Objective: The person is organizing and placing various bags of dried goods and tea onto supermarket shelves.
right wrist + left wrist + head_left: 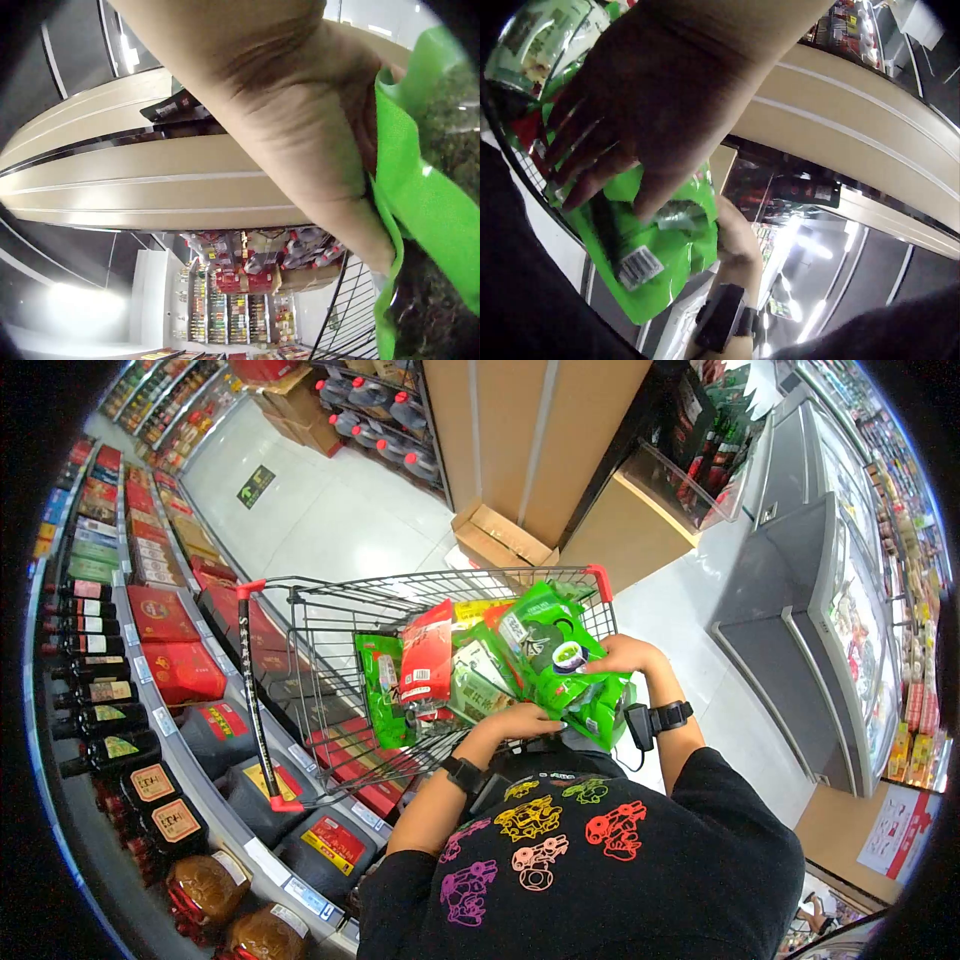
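Red packet (427, 650) lies in the cart (600, 584), mid-frame, already let go; the green bag (540, 635) at the cart's right end isn't: the right hand (634, 656) grips it, the left hand (520, 722) touches it, pinching or not I can't tell.

Glossy green plastic bags (540, 640); dark metal-wire cart (335, 650); black cloth shirt (600, 860).

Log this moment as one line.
right hand: grips green packaging | left hand: holds green packaging | location: at shopping cart | cart: red packet, other packets
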Tool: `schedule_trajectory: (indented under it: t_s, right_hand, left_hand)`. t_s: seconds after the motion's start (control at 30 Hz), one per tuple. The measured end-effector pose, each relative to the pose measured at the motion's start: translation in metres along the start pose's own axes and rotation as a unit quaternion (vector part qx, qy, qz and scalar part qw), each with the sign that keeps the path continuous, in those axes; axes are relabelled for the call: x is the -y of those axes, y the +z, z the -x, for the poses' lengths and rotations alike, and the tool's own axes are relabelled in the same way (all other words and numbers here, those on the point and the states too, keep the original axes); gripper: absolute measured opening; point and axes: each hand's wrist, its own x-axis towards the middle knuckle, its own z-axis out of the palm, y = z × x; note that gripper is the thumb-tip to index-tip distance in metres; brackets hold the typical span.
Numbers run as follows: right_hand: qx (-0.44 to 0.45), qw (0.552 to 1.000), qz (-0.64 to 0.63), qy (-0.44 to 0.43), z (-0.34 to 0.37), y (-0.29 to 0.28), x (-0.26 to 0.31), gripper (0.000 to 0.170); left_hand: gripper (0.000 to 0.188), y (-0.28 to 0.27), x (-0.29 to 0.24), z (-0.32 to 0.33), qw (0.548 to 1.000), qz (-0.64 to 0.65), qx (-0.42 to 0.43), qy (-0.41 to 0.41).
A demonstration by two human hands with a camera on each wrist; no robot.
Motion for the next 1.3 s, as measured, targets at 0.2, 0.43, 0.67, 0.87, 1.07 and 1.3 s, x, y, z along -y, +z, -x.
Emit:
schedule_trajectory:
  t_s: [0.2, 0.43, 0.67, 0.87, 1.07, 1.3]
  right_hand:
    - [-0.112, 0.951, 0.168, 0.235, -0.007, 0.018, -0.062, 0.048]
    - [-0.177, 0.956, 0.154, 0.177, -0.013, 0.023, -0.035, 0.044]
    - [-0.283, 0.939, 0.18, 0.078, -0.028, 0.05, -0.014, 0.043]
    - [-0.247, 0.944, 0.218, -0.037, -0.028, 0.063, 0.027, 0.032]
    - [-0.266, 0.912, 0.224, -0.216, -0.047, 0.101, 0.053, 0.027]
    - [-0.268, 0.954, -0.118, -0.064, -0.121, 0.114, 0.037, 0.041]
  left_hand:
    - [0.043, -0.012, 0.042, 0.0, 0.981, 0.032, -0.154, -0.111]
    - [0.055, -0.012, 0.111, 0.027, 0.637, 0.673, -0.348, -0.144]
    - [0.044, -0.023, 0.181, 0.064, 0.512, 0.707, -0.435, -0.222]
    - [0.025, -0.041, 0.219, 0.054, 0.513, 0.629, -0.551, -0.194]
    - [0.017, -0.059, 0.132, 0.065, 0.582, 0.432, -0.686, -0.062]
    - [0.013, -0.061, 0.058, 0.124, 0.648, 0.449, -0.615, -0.011]
